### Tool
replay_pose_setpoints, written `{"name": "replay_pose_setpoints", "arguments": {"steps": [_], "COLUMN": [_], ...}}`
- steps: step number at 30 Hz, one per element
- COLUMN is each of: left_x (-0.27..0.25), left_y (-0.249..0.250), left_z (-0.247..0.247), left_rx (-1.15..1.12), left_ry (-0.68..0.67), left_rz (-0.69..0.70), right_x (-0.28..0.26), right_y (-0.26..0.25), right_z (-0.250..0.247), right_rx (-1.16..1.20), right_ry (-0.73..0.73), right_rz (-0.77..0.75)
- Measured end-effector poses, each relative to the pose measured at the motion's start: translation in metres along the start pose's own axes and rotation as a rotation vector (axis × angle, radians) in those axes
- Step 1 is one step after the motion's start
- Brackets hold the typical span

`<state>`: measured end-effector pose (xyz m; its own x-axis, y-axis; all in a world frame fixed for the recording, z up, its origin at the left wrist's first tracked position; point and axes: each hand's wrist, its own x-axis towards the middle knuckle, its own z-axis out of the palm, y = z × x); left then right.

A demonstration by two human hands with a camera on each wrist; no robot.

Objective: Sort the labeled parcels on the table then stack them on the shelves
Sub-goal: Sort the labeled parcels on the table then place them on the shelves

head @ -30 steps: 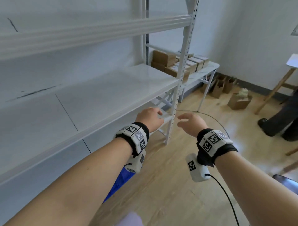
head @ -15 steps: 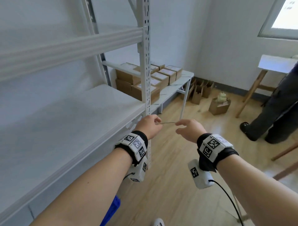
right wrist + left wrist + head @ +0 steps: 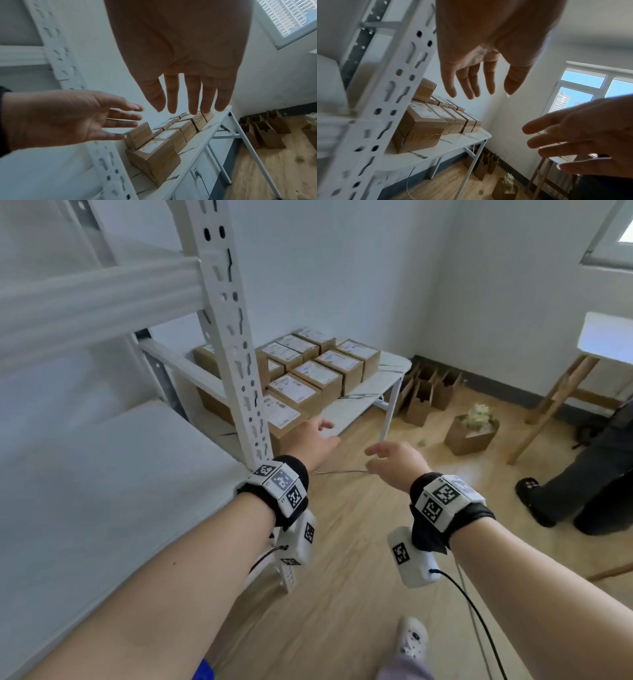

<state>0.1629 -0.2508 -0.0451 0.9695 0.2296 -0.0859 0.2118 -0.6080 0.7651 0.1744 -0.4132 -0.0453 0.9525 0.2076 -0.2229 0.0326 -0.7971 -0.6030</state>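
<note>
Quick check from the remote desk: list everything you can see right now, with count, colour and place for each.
Labeled parcels: about ten visible, exact count hidden by the post; brown cardboard with white labels; in rows on the table, one stacked on another at the back.
Table: one, white marbled top, beyond the shelf unit.
Shelves: white metal unit with a perforated post, on the left.
Paper bags: several, brown, on the floor against the wall.
Open box: one, brown, pale contents, on the floor.
Wooden stand: one, white top, at right.
Other person's legs: dark trousers, at right.
Left hand: fingers straight, holding nothing.
Right hand: fingers straight, holding nothing.
</note>
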Motion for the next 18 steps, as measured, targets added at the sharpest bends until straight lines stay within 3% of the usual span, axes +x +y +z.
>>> {"name": "replay_pose_setpoints", "arguments": {"steps": [4, 11, 15, 18], "left_x": [0.061, 0.167, 0.218, 0.236], "left_y": [0.008, 0.038, 0.054, 0.052], "left_z": [0.013, 0.028, 0.013, -0.005], "left_rx": [-0.045, -0.138, -0.222, -0.231], "left_ry": [0.063, 0.354, 0.578, 0.747], "left_rz": [-0.060, -0.188, -0.212, -0.271], "right_x": [0.076, 0.207, 0.278, 0.321], "right_y": [0.011, 0.032, 0.039, 0.034], "right_z": [-0.018, -0.071, -0.109, -0.110], "right_rx": [0.006, 0.016, 0.059, 0.095], "right_ry": [-0.050, -0.167, -0.206, -0.232], "right_rz": [-0.051, -0.185, -0.263, -0.286]}}
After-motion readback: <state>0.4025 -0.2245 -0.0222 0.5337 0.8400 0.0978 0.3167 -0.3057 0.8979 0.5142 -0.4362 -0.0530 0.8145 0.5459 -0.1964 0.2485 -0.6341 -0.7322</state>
